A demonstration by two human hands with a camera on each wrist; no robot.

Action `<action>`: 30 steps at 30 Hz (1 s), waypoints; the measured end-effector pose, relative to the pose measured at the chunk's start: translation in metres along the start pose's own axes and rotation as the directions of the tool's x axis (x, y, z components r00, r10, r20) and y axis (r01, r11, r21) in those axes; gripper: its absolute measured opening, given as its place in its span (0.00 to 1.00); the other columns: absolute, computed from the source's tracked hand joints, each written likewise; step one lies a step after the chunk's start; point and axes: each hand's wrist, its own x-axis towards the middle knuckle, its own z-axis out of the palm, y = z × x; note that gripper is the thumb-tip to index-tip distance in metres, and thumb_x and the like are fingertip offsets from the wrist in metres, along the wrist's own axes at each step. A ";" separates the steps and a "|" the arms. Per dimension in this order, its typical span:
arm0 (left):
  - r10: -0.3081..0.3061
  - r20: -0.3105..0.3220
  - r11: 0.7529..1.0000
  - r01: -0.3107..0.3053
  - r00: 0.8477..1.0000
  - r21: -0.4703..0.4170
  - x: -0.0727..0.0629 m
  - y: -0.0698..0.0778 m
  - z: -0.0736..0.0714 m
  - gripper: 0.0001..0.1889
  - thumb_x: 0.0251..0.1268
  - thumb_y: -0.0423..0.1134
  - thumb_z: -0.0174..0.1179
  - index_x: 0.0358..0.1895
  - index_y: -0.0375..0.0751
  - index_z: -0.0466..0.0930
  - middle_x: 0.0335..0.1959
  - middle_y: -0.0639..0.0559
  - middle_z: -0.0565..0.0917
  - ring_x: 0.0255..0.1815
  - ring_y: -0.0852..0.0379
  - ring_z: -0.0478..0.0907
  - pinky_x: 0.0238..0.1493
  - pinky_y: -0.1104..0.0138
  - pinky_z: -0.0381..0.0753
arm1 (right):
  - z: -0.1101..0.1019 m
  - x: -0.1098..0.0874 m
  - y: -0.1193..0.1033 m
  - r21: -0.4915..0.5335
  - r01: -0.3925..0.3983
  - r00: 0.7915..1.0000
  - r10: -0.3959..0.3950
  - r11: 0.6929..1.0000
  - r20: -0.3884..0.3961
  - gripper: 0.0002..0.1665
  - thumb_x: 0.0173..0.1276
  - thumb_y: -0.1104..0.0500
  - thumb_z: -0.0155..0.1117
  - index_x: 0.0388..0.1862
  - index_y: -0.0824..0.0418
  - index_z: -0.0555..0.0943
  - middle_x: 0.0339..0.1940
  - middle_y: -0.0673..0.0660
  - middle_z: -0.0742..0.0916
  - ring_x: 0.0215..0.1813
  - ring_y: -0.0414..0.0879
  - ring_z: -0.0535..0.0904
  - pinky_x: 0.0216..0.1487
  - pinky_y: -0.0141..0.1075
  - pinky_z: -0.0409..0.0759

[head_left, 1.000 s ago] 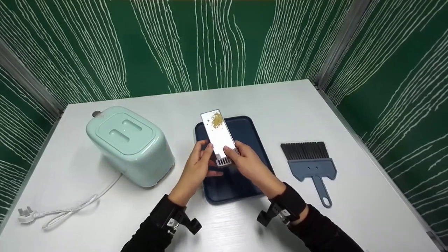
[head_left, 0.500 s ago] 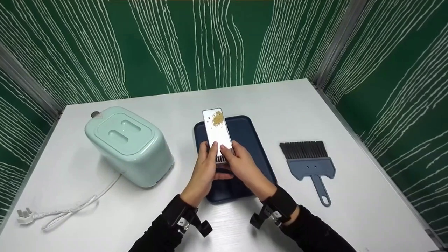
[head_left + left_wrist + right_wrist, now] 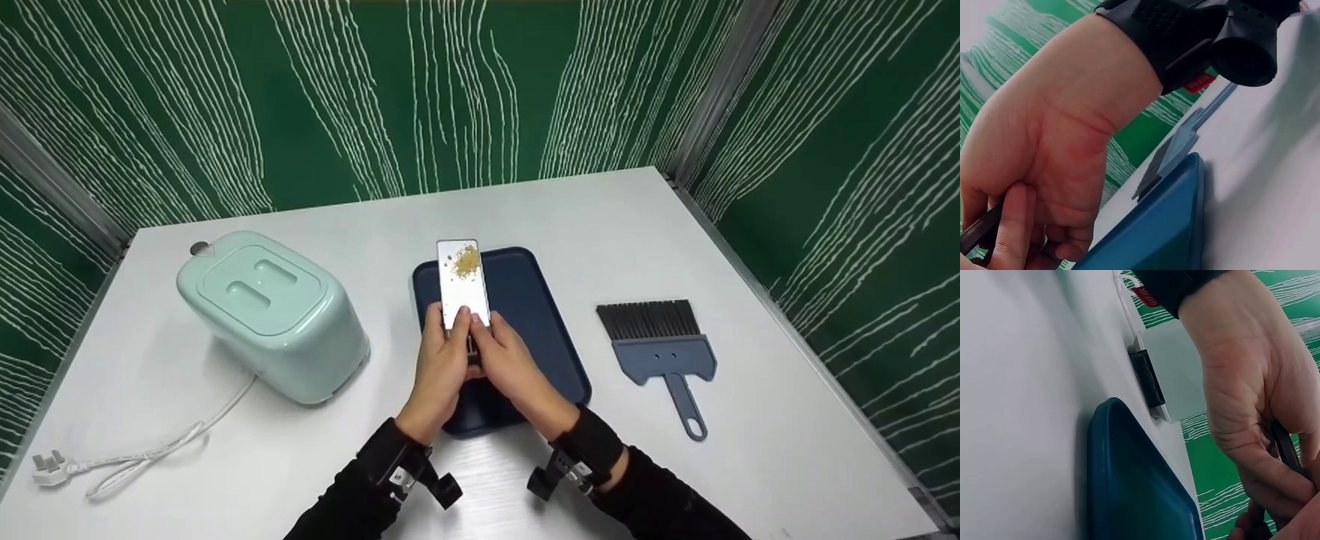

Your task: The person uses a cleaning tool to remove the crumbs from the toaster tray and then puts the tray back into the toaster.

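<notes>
Both hands hold a narrow, shiny crumb tray (image 3: 463, 289) by its near end, above a dark blue serving tray (image 3: 529, 300). My left hand (image 3: 442, 367) grips the left side and my right hand (image 3: 510, 360) the right, thumbs side by side on top. Yellowish crumbs (image 3: 466, 260) lie in a small heap toward the far end of the crumb tray. Fingers and thumbs cover most of its slotted near end. In the right wrist view, its dark edge (image 3: 1286, 447) shows between the fingers.
A mint-green toaster (image 3: 277, 315) with a lid stands on the left, its white cord and plug (image 3: 51, 469) lying in front. To the right is a grey-blue hand brush (image 3: 664, 356) with black bristles. Green walls enclose the white table (image 3: 780, 457).
The crumb tray has turned from slanting left to nearly straight ahead. Both hands have moved closer together at its near end, and the thumbs now lie next to each other.
</notes>
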 end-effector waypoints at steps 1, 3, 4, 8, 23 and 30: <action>0.007 0.002 1.000 -0.007 1.000 0.001 0.000 0.000 -0.001 0.17 0.89 0.47 0.48 0.68 0.42 0.67 0.57 0.41 0.80 0.37 0.56 0.85 0.27 0.63 0.88 | 0.000 -0.001 0.000 0.002 -0.006 1.000 0.006 1.000 0.001 0.23 0.90 0.50 0.46 0.62 0.68 0.78 0.57 0.66 0.86 0.58 0.53 0.82 0.53 0.40 0.83; 0.018 0.007 1.000 -0.018 1.000 0.001 -0.001 0.000 -0.002 0.16 0.90 0.45 0.48 0.68 0.41 0.66 0.56 0.40 0.81 0.34 0.56 0.86 0.27 0.63 0.88 | 0.001 -0.002 0.000 0.022 -0.024 1.000 0.024 0.999 0.007 0.25 0.91 0.48 0.44 0.63 0.67 0.77 0.60 0.66 0.85 0.60 0.53 0.81 0.56 0.40 0.83; 0.021 0.011 1.000 -0.021 1.000 -0.002 -0.001 0.000 -0.003 0.16 0.90 0.44 0.48 0.68 0.41 0.66 0.54 0.40 0.82 0.33 0.56 0.86 0.26 0.63 0.88 | 0.002 -0.002 -0.001 0.040 -0.034 0.999 0.034 0.999 0.018 0.26 0.91 0.47 0.44 0.64 0.67 0.77 0.60 0.66 0.85 0.60 0.53 0.82 0.55 0.40 0.83; 0.018 0.009 1.000 -0.018 1.000 0.003 -0.002 -0.002 -0.005 0.15 0.89 0.41 0.49 0.68 0.40 0.67 0.50 0.39 0.83 0.30 0.56 0.86 0.26 0.62 0.88 | 0.003 -0.004 0.000 0.119 -0.069 0.996 0.061 0.991 0.071 0.29 0.91 0.46 0.44 0.72 0.67 0.72 0.66 0.67 0.84 0.59 0.51 0.84 0.51 0.38 0.87; -0.006 0.112 0.999 0.011 0.994 -0.041 -0.003 -0.003 -0.019 0.16 0.89 0.38 0.47 0.70 0.39 0.62 0.34 0.40 0.86 0.21 0.50 0.89 0.27 0.60 0.91 | -0.033 -0.006 0.005 -0.035 -0.042 0.998 0.044 0.999 0.050 0.22 0.92 0.46 0.39 0.55 0.61 0.74 0.46 0.59 0.83 0.46 0.49 0.81 0.41 0.37 0.75; -0.011 0.139 1.000 0.015 0.990 -0.026 -0.002 -0.002 -0.028 0.17 0.89 0.38 0.48 0.72 0.38 0.62 0.30 0.40 0.86 0.21 0.50 0.90 0.26 0.59 0.91 | -0.071 -0.004 0.009 -0.080 -0.081 0.996 0.083 0.994 0.028 0.22 0.92 0.45 0.39 0.57 0.60 0.73 0.46 0.60 0.86 0.46 0.51 0.83 0.39 0.37 0.73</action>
